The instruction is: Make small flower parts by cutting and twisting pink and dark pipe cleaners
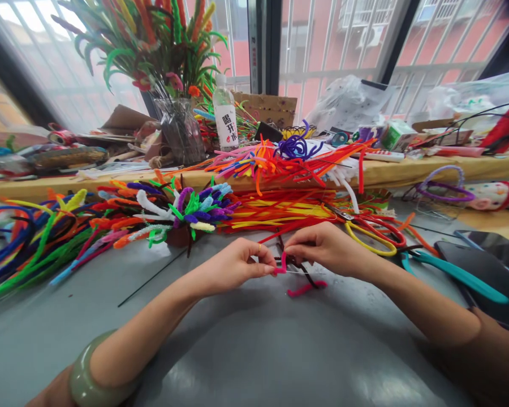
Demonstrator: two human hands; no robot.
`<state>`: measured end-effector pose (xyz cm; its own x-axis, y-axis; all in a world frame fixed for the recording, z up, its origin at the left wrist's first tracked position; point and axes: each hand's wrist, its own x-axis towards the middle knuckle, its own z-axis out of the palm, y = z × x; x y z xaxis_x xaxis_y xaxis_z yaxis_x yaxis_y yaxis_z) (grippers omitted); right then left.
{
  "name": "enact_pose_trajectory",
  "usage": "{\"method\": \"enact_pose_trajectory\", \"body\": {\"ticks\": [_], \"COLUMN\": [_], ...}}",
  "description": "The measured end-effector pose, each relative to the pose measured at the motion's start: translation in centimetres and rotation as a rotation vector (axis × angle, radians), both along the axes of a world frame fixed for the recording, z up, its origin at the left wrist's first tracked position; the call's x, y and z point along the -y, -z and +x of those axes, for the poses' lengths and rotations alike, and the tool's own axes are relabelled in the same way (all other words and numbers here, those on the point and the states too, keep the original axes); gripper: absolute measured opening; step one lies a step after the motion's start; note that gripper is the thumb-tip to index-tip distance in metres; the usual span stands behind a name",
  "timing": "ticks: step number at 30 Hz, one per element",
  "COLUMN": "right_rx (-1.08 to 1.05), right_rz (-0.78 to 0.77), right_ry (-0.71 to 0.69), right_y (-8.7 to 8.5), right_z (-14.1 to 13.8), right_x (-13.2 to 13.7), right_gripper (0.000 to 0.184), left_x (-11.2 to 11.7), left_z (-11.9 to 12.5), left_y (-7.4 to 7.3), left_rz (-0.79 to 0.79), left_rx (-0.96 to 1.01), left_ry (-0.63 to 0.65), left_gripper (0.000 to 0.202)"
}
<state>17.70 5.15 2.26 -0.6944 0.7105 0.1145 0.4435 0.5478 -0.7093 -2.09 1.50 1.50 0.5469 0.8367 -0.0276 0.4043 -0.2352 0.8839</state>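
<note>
A short pink pipe cleaner [284,262], bent at an angle, is pinched between both hands above the grey table [254,350]. My left hand [246,261] grips its lower end between thumb and fingertips. At its upper end, the fingers of my right hand [328,249] are pressed together. Just behind and below the fingertips, dark brown pipe cleaners [309,276] show, partly hidden by my right hand. Another pink pipe cleaner piece [306,288] lies on the table in front of my right hand.
Bundles of coloured pipe cleaners [186,212] lie at the back left, red and yellow ones [275,209] behind my hands. Yellow-handled scissors [371,240], teal-handled pliers [462,274] and a phone [470,271] are at right. A cluttered ledge [428,165] holds a glass vase [180,133] and bottle [224,116].
</note>
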Motion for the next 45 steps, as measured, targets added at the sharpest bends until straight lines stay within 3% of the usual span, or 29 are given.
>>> {"method": "enact_pose_trajectory", "body": {"ticks": [5, 8, 14, 20, 23, 27, 34, 38, 43, 45], "right_rx": [0.017, 0.058, -0.03, -0.038, -0.027, -0.047, -0.086, -0.071, 0.032, 0.006], "right_rz": [0.408, 0.531, 0.519, 0.528, 0.528, 0.525, 0.509, 0.397, -0.122, -0.249], "right_ry": [0.064, 0.087, 0.219, 0.247, 0.238, 0.223, 0.292, 0.214, 0.048, 0.008], "right_y": [-0.3, 0.0, 0.1, 0.3, 0.5, 0.6, 0.6, 0.7, 1.0, 1.2], "right_z": [-0.3, -0.5, -0.8, -1.0, -1.2, -1.4, -1.4, -1.6, -1.1, -0.7], "right_x": [1.5, 2.1, 2.3, 2.3, 2.6, 3.0, 2.9, 2.8, 1.4, 0.6], "right_gripper": [0.02, 0.023, 0.018, 0.016, 0.018, 0.017, 0.017, 0.021, 0.028, 0.028], "left_x": [-0.5, -0.7, -0.3, 0.0, 0.2, 0.3, 0.1, -0.1, 0.0, 0.2], "left_z": [0.3, 0.3, 0.6, 0.7, 0.6, 0.6, 0.7, 0.6, 0.5, 0.6], "left_y": [0.7, 0.8, 0.9, 1.7, 2.1, 2.3, 2.1, 1.9, 1.6, 1.3], "left_rz": [0.097, 0.127, 0.243, 0.681, 0.808, 0.843, 0.696, 0.532, 0.397, 0.304], "left_rx": [-0.089, -0.012, 0.07, -0.157, -0.322, -0.43, -0.132, -0.025, 0.036, 0.086], "left_ry": [-0.277, -0.406, -0.43, -0.417, -0.413, -0.384, -0.363, -0.442, -0.399, -0.331], "left_gripper": [0.016, 0.017, 0.015, 0.01, 0.013, 0.019, 0.018, 0.018, 0.021, 0.021]}}
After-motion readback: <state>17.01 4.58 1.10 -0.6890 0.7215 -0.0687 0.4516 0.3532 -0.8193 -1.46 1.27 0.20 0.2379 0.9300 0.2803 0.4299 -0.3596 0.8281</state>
